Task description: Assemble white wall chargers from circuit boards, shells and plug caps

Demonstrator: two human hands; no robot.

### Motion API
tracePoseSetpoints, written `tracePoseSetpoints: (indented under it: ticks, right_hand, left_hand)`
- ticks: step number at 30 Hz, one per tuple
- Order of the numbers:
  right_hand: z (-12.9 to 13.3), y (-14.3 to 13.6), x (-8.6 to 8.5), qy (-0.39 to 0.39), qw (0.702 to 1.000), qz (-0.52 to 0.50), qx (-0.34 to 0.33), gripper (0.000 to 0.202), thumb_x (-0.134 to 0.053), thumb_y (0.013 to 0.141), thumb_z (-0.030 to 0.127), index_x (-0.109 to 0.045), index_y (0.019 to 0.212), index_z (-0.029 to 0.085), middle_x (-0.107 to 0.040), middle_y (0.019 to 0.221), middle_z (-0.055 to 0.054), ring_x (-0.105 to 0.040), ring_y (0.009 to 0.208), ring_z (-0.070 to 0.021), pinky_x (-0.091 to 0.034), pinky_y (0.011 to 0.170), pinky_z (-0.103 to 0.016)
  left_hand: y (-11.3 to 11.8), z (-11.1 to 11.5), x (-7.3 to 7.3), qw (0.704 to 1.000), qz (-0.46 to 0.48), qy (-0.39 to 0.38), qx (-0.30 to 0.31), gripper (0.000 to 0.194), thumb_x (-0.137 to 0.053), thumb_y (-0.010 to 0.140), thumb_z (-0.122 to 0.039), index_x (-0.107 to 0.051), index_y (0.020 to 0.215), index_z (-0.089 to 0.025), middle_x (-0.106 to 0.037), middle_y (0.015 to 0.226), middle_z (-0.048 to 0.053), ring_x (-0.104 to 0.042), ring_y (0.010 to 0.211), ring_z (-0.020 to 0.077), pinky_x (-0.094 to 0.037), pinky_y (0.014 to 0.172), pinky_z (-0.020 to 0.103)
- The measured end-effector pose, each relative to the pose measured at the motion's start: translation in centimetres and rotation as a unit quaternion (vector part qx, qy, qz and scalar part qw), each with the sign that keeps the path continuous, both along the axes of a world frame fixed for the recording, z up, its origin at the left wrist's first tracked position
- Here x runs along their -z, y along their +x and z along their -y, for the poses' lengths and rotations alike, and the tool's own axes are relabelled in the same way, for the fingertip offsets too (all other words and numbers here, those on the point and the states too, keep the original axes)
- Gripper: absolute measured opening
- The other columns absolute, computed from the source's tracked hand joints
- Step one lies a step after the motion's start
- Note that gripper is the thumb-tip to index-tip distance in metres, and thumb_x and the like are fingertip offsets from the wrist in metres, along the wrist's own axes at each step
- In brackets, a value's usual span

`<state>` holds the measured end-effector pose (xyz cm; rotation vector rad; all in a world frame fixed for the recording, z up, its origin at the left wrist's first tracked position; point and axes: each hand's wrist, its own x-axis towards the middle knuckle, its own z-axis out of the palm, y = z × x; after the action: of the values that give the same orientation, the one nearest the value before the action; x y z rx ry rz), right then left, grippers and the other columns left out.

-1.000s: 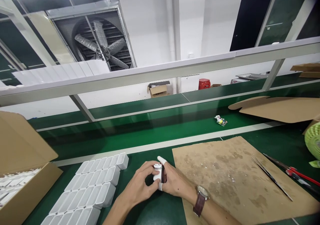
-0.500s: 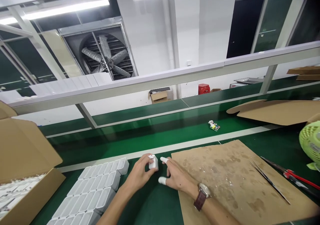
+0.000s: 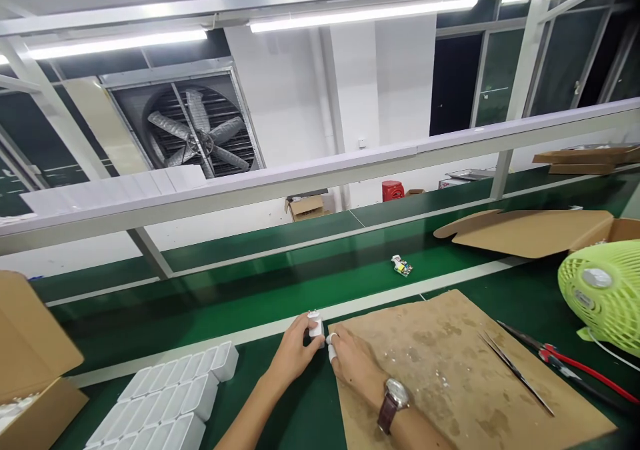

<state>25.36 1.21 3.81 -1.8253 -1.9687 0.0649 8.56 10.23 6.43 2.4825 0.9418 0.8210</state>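
Note:
My left hand (image 3: 294,350) grips a white plug-in charger case (image 3: 315,325) between thumb and fingers, its two pins pointing up. Just to the right is my right hand (image 3: 353,363), with white finger cots on thumb and index finger and a watch on the wrist. Its fingertips are drawn together close beside the case's lower right side; whether they touch it or pinch something small cannot be made out. Rows of open white cases (image 3: 165,390) stand on the green bench left of my forearm.
A stained cardboard sheet (image 3: 425,370) carries tweezers (image 3: 517,373), with red-handled pliers (image 3: 555,357) beside them. A green fan (image 3: 603,297) stands at right. A small circuit board (image 3: 401,265) lies on the green belt (image 3: 300,280). An open carton (image 3: 40,410) with white parts is at left.
The right hand's thumb and index finger, spread apart before, have come together beside the case. The case has turned so its pins point up. The whole view has shifted.

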Motion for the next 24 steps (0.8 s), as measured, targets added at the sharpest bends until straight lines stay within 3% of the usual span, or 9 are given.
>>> tracePoseSetpoints:
  ticks: [4, 7, 9, 11, 13, 17, 19, 21, 24]
  right_hand:
    - [-0.2, 0.1, 0.2, -0.005, 1.000, 0.013, -0.004, 0.029, -0.054, 0.084, 0.009, -0.068, 0.107, 0.020, -0.068, 0.116, -0.009, -0.068, 0.091, -0.0236, -0.051, 0.077, -0.032]
    - [-0.2, 0.1, 0.6, -0.011, 1.000, 0.017, -0.007, 0.033, -0.050, 0.084, 0.005, -0.068, 0.109, 0.018, -0.068, 0.117, -0.011, -0.068, 0.097, -0.0256, -0.052, 0.081, -0.033]
    - [-0.3, 0.2, 1.0, -0.015, 1.000, 0.018, -0.010, 0.034, -0.047, 0.086, 0.005, -0.068, 0.110, 0.017, -0.067, 0.117, -0.012, -0.068, 0.098, -0.0267, -0.052, 0.083, -0.035]
    - [-0.4, 0.3, 1.5, -0.019, 1.000, 0.018, -0.016, 0.034, -0.046, 0.088, 0.006, -0.067, 0.112, 0.017, -0.067, 0.117, -0.013, -0.068, 0.098, -0.0268, -0.051, 0.083, -0.035]
    - [-0.4, 0.5, 2.0, -0.022, 0.999, 0.019, -0.023, 0.033, -0.044, 0.091, 0.007, -0.066, 0.113, 0.018, -0.066, 0.120, -0.013, -0.068, 0.100, -0.0261, -0.051, 0.083, -0.034]
    - [-0.1, 0.7, 2.8, -0.023, 0.999, 0.027, -0.032, 0.037, -0.040, 0.092, 0.009, -0.065, 0.118, 0.018, -0.065, 0.127, -0.014, -0.068, 0.104, -0.0276, -0.053, 0.084, -0.037]
    - [0.0, 0.7, 3.4, -0.024, 0.999, 0.033, -0.035, 0.043, -0.036, 0.092, 0.010, -0.065, 0.123, 0.018, -0.065, 0.130, -0.016, -0.069, 0.106, -0.0303, -0.054, 0.083, -0.041]
    - [-0.2, 0.9, 4.5, -0.022, 0.999, 0.029, -0.036, 0.045, -0.032, 0.092, 0.015, -0.065, 0.123, 0.019, -0.064, 0.135, -0.018, -0.070, 0.106, -0.0322, -0.056, 0.081, -0.044]
    - [-1.6, 1.8, 7.3, -0.019, 0.999, -0.021, -0.039, 0.044, -0.033, 0.092, 0.032, -0.069, 0.117, 0.023, -0.065, 0.136, -0.018, -0.072, 0.103, -0.0324, -0.059, 0.079, -0.046]
  left_hand:
    - [-1.2, 0.8, -0.7, 1.000, -0.016, 0.017, 0.007, 0.025, -0.069, 0.092, -0.026, -0.067, 0.117, -0.023, -0.056, 0.152, 0.014, -0.059, 0.136, 0.0318, -0.058, 0.102, 0.047]
    - [-4.0, 0.9, -3.3, 0.997, -0.041, 0.058, -0.025, 0.045, -0.074, 0.090, -0.030, -0.065, 0.134, -0.028, -0.048, 0.161, 0.012, -0.055, 0.141, 0.0318, -0.051, 0.113, 0.049]
    - [-7.0, 0.4, -5.6, 0.991, -0.053, 0.091, -0.077, 0.046, -0.070, 0.093, -0.034, -0.063, 0.138, -0.027, -0.050, 0.159, 0.011, -0.050, 0.144, 0.0313, -0.045, 0.119, 0.051]
    - [-10.4, -0.3, -7.6, 0.981, -0.064, 0.116, -0.145, 0.037, -0.067, 0.095, -0.038, -0.069, 0.128, -0.023, -0.054, 0.154, 0.014, -0.045, 0.147, 0.0357, -0.038, 0.122, 0.059]
    - [-13.4, -0.8, -8.5, 0.967, -0.081, 0.124, -0.207, 0.028, -0.067, 0.093, -0.042, -0.075, 0.106, -0.019, -0.057, 0.148, 0.019, -0.043, 0.145, 0.0441, -0.035, 0.118, 0.069]
    - [-16.0, -0.5, -7.1, 0.953, -0.127, 0.099, -0.256, 0.022, -0.085, 0.075, -0.038, -0.074, 0.072, -0.018, -0.066, 0.133, 0.021, -0.045, 0.139, 0.0538, -0.036, 0.112, 0.077]
    - [-15.5, 0.1, -5.8, 0.956, -0.140, 0.082, -0.246, 0.017, -0.088, 0.066, -0.026, -0.074, 0.069, -0.018, -0.069, 0.128, 0.022, -0.048, 0.137, 0.0531, -0.037, 0.113, 0.075]
    - [-14.5, 0.7, -4.7, 0.961, -0.137, 0.071, -0.227, 0.010, -0.083, 0.067, -0.020, -0.076, 0.073, -0.018, -0.071, 0.125, 0.021, -0.050, 0.137, 0.0495, -0.038, 0.114, 0.072]
    - [-12.6, 2.1, -3.3, 0.976, -0.109, 0.062, -0.178, 0.006, -0.077, 0.066, -0.018, -0.074, 0.070, -0.020, -0.073, 0.123, 0.017, -0.058, 0.130, 0.0425, -0.046, 0.113, 0.059]
